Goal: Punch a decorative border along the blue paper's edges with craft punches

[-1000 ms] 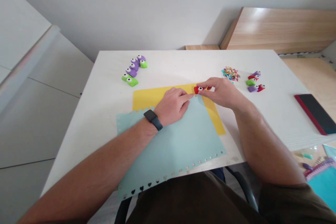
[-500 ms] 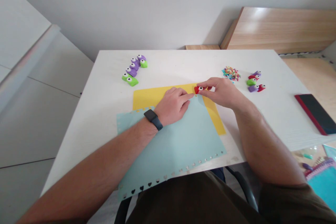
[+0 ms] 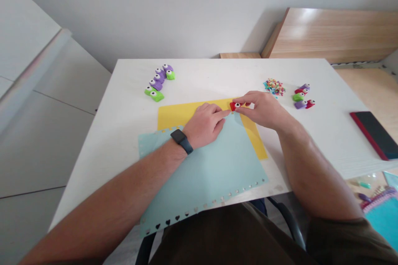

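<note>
My right hand [image 3: 264, 107] grips a small red craft punch [image 3: 233, 106] with a white button between thumb and fingers. The punch sits at the far right corner of a light blue sheet [image 3: 217, 169]. My left hand [image 3: 207, 123] lies on the blue sheet, its index finger stretched towards the punch and the other fingers partly curled. Heart and other cut-outs run along the sheet's near edge, with more along its left and far edges. Beneath it, turned at an angle, lies a yellow sheet [image 3: 183, 114]. The punch's jaw is too small to make out.
Several purple and green punches [image 3: 156, 85] stand at the back left of the white table [image 3: 105, 132]. On the right are a heap of coloured paper bits [image 3: 274, 86], more punches [image 3: 300, 97] and a dark, red-edged tablet-like object [image 3: 374, 134]. The blue sheet overhangs the near edge.
Almost nothing differs. The red punch and my right hand have shifted very slightly at the sheet's corner; my left hand stays in place.
</note>
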Tool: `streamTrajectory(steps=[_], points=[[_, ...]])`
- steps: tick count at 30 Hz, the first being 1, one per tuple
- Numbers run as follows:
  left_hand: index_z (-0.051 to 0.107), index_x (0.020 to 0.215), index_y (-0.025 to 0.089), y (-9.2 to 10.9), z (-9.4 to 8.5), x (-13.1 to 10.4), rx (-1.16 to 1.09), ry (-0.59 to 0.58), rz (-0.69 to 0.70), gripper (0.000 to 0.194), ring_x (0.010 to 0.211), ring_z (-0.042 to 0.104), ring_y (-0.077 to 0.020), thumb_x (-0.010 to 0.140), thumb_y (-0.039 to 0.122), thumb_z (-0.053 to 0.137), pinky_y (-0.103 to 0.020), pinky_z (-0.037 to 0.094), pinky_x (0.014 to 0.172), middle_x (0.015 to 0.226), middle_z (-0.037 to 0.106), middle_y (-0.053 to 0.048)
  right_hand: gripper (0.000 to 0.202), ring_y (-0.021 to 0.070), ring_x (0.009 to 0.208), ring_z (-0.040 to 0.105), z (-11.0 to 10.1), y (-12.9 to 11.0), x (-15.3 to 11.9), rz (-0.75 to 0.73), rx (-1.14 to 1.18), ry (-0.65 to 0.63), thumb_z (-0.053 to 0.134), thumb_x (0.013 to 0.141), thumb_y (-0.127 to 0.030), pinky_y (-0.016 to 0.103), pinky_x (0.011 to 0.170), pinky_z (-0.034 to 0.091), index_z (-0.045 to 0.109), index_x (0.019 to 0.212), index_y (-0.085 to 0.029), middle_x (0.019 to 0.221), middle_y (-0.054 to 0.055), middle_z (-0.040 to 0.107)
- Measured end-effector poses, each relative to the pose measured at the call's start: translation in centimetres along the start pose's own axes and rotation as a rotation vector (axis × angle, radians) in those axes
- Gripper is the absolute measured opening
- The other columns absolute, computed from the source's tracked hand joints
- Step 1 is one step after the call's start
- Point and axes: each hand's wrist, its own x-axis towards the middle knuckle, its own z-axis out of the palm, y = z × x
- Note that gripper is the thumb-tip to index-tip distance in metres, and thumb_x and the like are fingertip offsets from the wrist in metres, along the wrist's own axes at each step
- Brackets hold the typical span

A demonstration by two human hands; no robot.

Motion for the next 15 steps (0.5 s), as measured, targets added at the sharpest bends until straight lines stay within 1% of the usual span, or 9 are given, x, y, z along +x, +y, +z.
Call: streamTrajectory(steps=[5,15], points=[[0.070,0.137,0.022,0.10,-0.07,0.03,-0.007,-0.003,-0.010,0.037,0.105,0.058,-0.0270,0.106,0.025,0.049,-0.048,0.048,0.099,0.112,0.069,-0.010,0.023,0.0215,0.088,0.075,0.18,0.23,-0.06,-0.039,-0.013,0.013,0.074,0.093,-0.026,0.034,0.082,0.053,0.086,0.113,-0.025,0.103,0.006,0.082],[0.067,0.138,0.021,0.18,-0.15,0.05,-0.010,-0.009,-0.023,0.037,0.109,0.059,-0.0280,0.106,0.026,0.048,-0.048,0.048,0.102,0.115,0.069,-0.011,0.024,0.0221,0.089,0.075,0.19,0.29,-0.06,-0.039,0.006,0.019,0.075,0.092,-0.026,0.035,0.082,0.054,0.086,0.112,-0.025,0.102,0.006,0.082]])
